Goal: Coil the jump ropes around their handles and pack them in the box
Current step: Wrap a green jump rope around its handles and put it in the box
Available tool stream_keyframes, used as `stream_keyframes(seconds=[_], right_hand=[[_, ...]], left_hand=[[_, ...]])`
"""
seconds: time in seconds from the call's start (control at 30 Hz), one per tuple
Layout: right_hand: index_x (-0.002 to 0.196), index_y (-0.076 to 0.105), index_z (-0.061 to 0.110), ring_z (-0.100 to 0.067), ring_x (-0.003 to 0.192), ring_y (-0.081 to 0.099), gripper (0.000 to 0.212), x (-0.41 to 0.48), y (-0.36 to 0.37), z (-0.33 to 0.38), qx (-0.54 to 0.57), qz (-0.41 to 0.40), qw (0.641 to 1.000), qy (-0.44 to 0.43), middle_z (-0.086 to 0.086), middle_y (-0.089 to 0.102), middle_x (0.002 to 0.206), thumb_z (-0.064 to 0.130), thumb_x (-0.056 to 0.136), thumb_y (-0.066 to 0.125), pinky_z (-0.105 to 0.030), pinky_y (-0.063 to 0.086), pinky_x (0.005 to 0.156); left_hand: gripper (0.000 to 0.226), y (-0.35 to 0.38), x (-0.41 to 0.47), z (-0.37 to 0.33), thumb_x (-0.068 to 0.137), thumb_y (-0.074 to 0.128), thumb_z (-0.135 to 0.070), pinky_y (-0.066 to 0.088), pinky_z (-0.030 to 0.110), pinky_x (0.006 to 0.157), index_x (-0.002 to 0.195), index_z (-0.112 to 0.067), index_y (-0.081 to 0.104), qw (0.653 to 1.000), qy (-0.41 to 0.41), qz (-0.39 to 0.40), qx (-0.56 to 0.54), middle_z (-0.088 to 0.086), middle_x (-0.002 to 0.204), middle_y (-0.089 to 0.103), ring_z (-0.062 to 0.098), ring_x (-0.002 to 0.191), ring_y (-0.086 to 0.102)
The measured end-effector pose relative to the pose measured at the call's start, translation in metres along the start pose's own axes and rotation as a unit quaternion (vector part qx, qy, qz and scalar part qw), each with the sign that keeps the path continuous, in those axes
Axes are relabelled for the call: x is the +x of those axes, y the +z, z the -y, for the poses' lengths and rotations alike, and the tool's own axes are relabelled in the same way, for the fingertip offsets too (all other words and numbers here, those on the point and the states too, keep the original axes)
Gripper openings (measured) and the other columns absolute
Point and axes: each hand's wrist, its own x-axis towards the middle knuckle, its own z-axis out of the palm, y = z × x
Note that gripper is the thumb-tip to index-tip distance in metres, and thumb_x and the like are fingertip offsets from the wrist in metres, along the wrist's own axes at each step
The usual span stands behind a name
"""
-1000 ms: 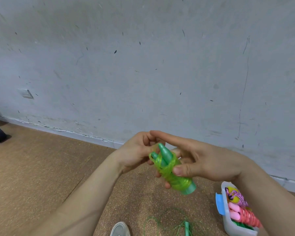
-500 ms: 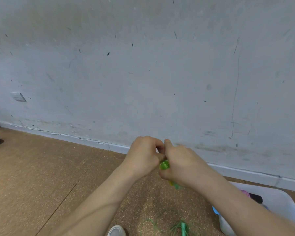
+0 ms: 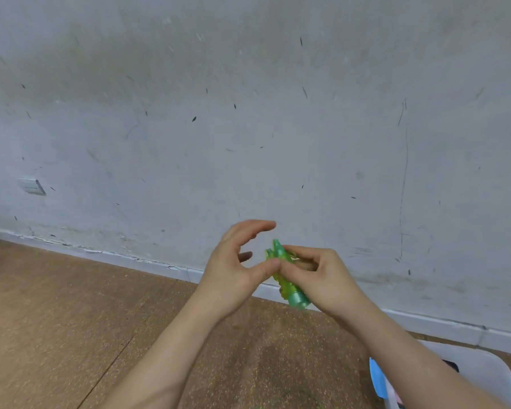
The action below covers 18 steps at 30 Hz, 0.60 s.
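Green jump rope (image 3: 284, 286) wound on its handles

The right hand (image 3: 322, 278) grips it just right of frame centre, fingers curled round the tilted bundle. The left hand (image 3: 233, 261) touches the coil with its thumb, fingers arched apart above. A white box (image 3: 484, 376) sits on the cork floor (image 3: 71, 320) at lower right.

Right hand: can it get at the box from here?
Likely yes. The box sits low at the person's right, partly under the right forearm, nothing between; the right hand holds the green jump rope.
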Motion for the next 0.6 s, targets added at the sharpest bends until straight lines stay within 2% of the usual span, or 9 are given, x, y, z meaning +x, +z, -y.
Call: stream_keyframes(seconds=[0.07,0.1,0.17,0.27,0.33,0.4,0.47,0.53,0.6], right_hand=[[0.113,0.070,0.013,-0.025,0.084,0.072,0.027,-0.003,-0.004,0.004,0.107,0.026,0.993,0.036,-0.011,0.075,0.095,0.023,0.089,0.065,-0.043,0.057,0.084],[0.112,0.070,0.009,-0.030,0.086,0.071,0.030,-0.004,-0.007,0.007,0.141,0.040,0.988,0.044,-0.016,0.074,0.098,0.025,0.088,0.063,-0.045,0.057,0.085],[0.109,0.070,0.003,-0.037,0.086,0.069,0.032,-0.007,-0.011,0.010,0.161,0.053,0.984,0.051,-0.026,0.071,0.097,0.027,0.092,0.057,-0.047,0.055,0.086],[0.106,0.070,0.010,-0.033,0.085,0.069,0.032,-0.014,-0.015,0.012,0.042,0.037,0.998,0.021,-0.020,0.071,0.094,0.032,0.100,0.047,-0.046,0.055,0.084],[0.113,0.065,0.022,-0.027,0.091,0.070,0.025,-0.023,-0.019,0.017,-0.013,0.064,0.998,0.016,-0.012,0.070,0.104,0.035,0.098,0.050,-0.043,0.056,0.082],[0.124,0.055,0.024,-0.023,0.091,0.071,0.032,-0.032,-0.027,0.026,-0.026,0.121,0.992,0.032,-0.007,0.065,0.113,0.030,0.093,0.061,-0.034,0.059,0.074],[0.128,0.050,0.022,-0.022,0.088,0.071,0.041,-0.038,-0.044,0.035,-0.111,0.135,0.985,0.009,-0.004,0.063,0.112,0.026,0.090,0.066,-0.032,0.060,0.072],[0.126,0.051,0.021,-0.020,0.087,0.071,0.038,-0.041,-0.065,0.044,-0.193,0.140,0.971,-0.014,-0.004,0.065,0.108,0.028,0.091,0.065,-0.037,0.061,0.075],[0.123,0.054,0.017,-0.022,0.089,0.071,0.033,-0.044,-0.093,0.046,-0.198,0.153,0.968,0.015,-0.010,0.065,0.108,0.026,0.092,0.063,-0.040,0.060,0.077]], left_hand=[[0.059,-0.005,-0.002,0.003,0.075,0.079,-0.018,0.044,0.023,0.098,0.123,-0.044,0.057,0.996,-0.036,0.081,-0.001,-0.022,0.129,0.055,-0.006,0.119,0.049],[0.061,-0.003,-0.003,0.004,0.073,0.081,-0.015,0.047,0.024,0.096,0.122,-0.043,0.058,0.995,-0.050,0.088,-0.026,-0.017,0.125,0.060,-0.003,0.116,0.054],[0.060,0.005,-0.003,0.003,0.066,0.084,-0.006,0.053,0.024,0.084,0.112,-0.038,0.064,0.995,-0.063,0.038,-0.072,-0.006,0.110,0.068,0.007,0.102,0.065],[0.057,0.011,-0.003,-0.006,0.059,0.083,0.008,0.054,0.018,0.069,0.105,-0.022,0.067,0.992,-0.072,0.009,-0.100,0.006,0.100,0.069,0.012,0.084,0.070],[0.056,0.014,-0.003,-0.012,0.059,0.081,0.013,0.055,0.023,0.067,0.103,-0.018,0.066,0.990,-0.078,0.017,-0.116,0.007,0.100,0.068,0.016,0.077,0.071],[0.055,0.019,-0.004,-0.018,0.055,0.082,0.007,0.057,0.030,0.071,0.099,-0.020,0.063,0.990,-0.078,0.023,-0.113,0.005,0.102,0.066,0.019,0.077,0.072],[0.055,0.030,-0.003,-0.025,0.053,0.081,-0.002,0.057,0.034,0.075,0.098,-0.020,0.056,0.990,-0.072,0.041,-0.111,0.003,0.102,0.064,0.021,0.077,0.072],[0.055,0.046,-0.002,-0.031,0.060,0.083,-0.001,0.056,0.030,0.073,0.099,-0.016,0.046,0.987,-0.068,0.075,-0.128,0.005,0.104,0.063,0.022,0.077,0.071],[0.051,0.066,-0.003,-0.036,0.071,0.080,0.001,0.052,0.022,0.070,0.100,-0.013,0.040,0.975,-0.074,0.109,-0.178,0.008,0.106,0.065,0.019,0.080,0.070]])
